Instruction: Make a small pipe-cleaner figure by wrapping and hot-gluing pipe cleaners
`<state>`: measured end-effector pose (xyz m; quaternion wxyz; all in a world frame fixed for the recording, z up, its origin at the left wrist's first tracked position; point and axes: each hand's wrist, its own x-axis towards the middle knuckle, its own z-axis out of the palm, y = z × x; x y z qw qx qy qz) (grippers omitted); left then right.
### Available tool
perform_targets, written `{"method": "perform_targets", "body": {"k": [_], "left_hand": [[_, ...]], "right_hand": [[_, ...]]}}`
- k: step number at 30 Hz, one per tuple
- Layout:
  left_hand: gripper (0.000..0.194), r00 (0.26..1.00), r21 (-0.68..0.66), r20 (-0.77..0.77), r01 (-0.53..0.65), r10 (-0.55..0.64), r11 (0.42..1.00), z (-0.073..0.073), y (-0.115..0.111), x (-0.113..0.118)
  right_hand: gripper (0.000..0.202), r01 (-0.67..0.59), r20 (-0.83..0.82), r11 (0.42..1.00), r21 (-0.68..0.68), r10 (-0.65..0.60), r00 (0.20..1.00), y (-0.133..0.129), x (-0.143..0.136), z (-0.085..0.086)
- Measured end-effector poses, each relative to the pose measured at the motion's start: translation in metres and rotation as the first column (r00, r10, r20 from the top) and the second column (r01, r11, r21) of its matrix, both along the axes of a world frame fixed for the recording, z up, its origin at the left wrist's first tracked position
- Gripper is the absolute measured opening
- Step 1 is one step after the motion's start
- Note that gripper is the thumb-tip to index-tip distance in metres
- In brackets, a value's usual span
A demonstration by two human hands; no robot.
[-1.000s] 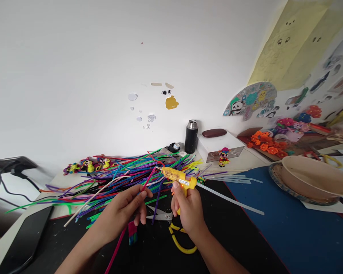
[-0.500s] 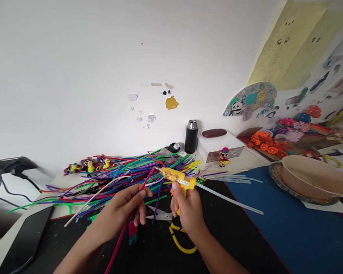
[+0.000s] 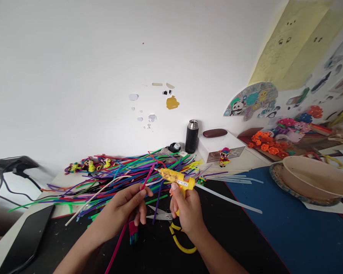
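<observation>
- Over the middle of the black mat (image 3: 225, 232), I see the magenta pipe cleaner (image 3: 148, 179) held aslant, its upper end raised in front of the pile and its lower length trailing toward the bottom edge of my view.
- I see the left hand (image 3: 122, 205) closed on that stem, thumb and fingers pinching it below the upper end.
- I see the right hand (image 3: 188, 209) wrapped round the yellow glue gun (image 3: 173, 177), thumb on its side; the nozzle points left, just beside the stem's upper end, and I cannot tell whether they touch.
- From the back of the gun, I make out a long translucent glue stick (image 3: 231, 199) slanting out to the right.
- Below the hands, I have yellow-handled scissors (image 3: 184, 247) lying with their blades parted, and near the left hand a small multicoloured bundle (image 3: 133, 232).
- Behind the hands, I find a wide pile of pipe cleaners (image 3: 111, 182) in many colours, with small fuzzy figures (image 3: 88, 165) at its far left.
- Farther back, I see a black flask (image 3: 191, 139) upright beside a white box (image 3: 217, 144); a dark red case (image 3: 215, 133) lies on the box and one bright figure (image 3: 224, 156) stands before it.
- Off right, I see a beige bowl (image 3: 300, 177) near the blue mat (image 3: 263, 220).
</observation>
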<state>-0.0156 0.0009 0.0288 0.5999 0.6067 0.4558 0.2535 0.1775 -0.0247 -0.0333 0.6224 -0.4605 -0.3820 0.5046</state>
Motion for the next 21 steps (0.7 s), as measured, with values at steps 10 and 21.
{"method": "perform_targets", "body": {"k": [10, 21], "left_hand": [[0.063, 0.999, 0.051, -0.012, -0.038, 0.039, 0.998, -0.004, 0.001, -0.001], [0.053, 0.997, 0.069, -0.066, -0.020, 0.025, 0.997, -0.010, 0.000, -0.004]], "right_hand": [[0.067, -0.027, 0.031, 1.000, 0.001, 0.027, 0.999, -0.003, -0.001, 0.001], [0.065, -0.067, 0.053, 0.998, 0.011, 0.067, 0.996, -0.003, -0.003, -0.005]]}}
